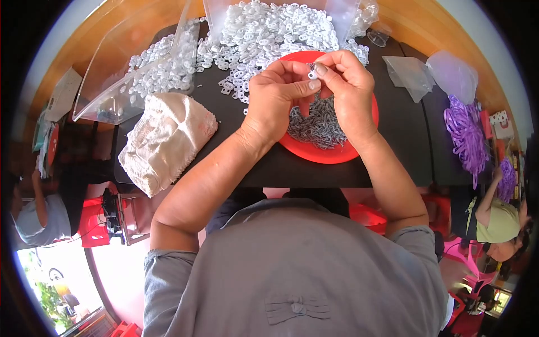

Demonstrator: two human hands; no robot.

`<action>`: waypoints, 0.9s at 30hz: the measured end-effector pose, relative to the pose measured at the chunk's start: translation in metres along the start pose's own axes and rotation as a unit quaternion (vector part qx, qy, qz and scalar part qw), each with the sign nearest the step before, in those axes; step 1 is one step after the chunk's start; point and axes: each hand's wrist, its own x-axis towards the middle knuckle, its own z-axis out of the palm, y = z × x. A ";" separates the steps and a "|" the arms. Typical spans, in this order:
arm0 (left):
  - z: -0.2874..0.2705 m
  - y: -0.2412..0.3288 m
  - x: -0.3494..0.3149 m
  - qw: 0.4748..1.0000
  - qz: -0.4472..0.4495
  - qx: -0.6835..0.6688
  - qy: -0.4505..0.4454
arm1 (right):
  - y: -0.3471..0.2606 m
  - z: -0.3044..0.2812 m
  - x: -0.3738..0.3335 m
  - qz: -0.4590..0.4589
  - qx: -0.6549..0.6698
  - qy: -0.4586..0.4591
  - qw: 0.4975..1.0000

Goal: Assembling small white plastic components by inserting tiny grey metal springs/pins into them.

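Both my hands meet above a red basin point(368, 132) that holds a heap of small grey metal screws point(317, 129). Between the fingertips is a small white plastic piece point(313, 74). The thumb and fingers of my left hand point(270, 96) pinch it. Right beside it, the thumb and forefinger of my right hand point(352, 87) are pressed together at a tiny dark bit, too small to make out. Beyond the basin lies a large pile of white plastic pieces with holes point(275, 28), spilling from a clear bin onto the dark table point(236, 163).
A clear plastic bin point(106, 106) lies tilted at the left, near a crumpled cream cloth point(168, 137). At right are clear plastic bags point(412, 76) and a bundle of purple straps point(466, 132). Other people sit at the far left point(42, 216) and far right point(497, 222).
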 end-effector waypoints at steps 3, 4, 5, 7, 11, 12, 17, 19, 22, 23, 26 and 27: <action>0.000 -0.001 -0.002 1.000 -0.011 0.012 0.004 | -0.001 0.001 -0.005 -0.007 0.010 0.016 1.000; 0.001 -0.001 -0.002 1.000 0.001 0.016 0.010 | -0.001 0.002 -0.005 -0.009 0.013 0.018 1.000; 0.001 0.000 -0.001 1.000 0.002 0.019 0.009 | -0.001 0.002 -0.006 -0.007 0.014 0.017 1.000; 0.000 0.001 -0.004 0.999 0.004 0.026 0.022 | 0.000 0.002 -0.007 -0.002 0.017 0.015 1.000; -0.002 0.000 -0.001 0.999 0.023 0.021 0.031 | -0.002 0.003 -0.007 0.013 0.011 -0.019 1.000; -0.004 0.000 -0.001 0.999 0.025 0.021 0.035 | -0.003 0.003 -0.007 0.027 0.019 -0.031 0.999; -0.003 0.001 0.000 0.998 0.017 0.000 0.055 | -0.001 0.003 -0.006 0.015 0.007 -0.030 0.999; -0.006 0.002 0.001 0.999 0.002 0.021 0.043 | 0.000 -0.001 -0.004 0.004 -0.002 -0.029 1.000; -0.006 0.004 0.000 0.998 -0.006 0.041 0.049 | 0.001 -0.005 -0.001 -0.022 -0.084 -0.032 0.996; -0.006 0.005 0.000 0.998 -0.006 0.040 0.050 | 0.001 -0.005 0.000 -0.055 -0.116 -0.036 0.991; -0.007 0.005 0.000 0.997 -0.008 0.061 0.035 | 0.000 -0.003 -0.001 -0.104 -0.160 -0.049 0.980; -0.006 0.005 0.000 0.997 -0.011 0.068 0.034 | -0.001 -0.003 -0.001 -0.121 -0.172 -0.056 0.976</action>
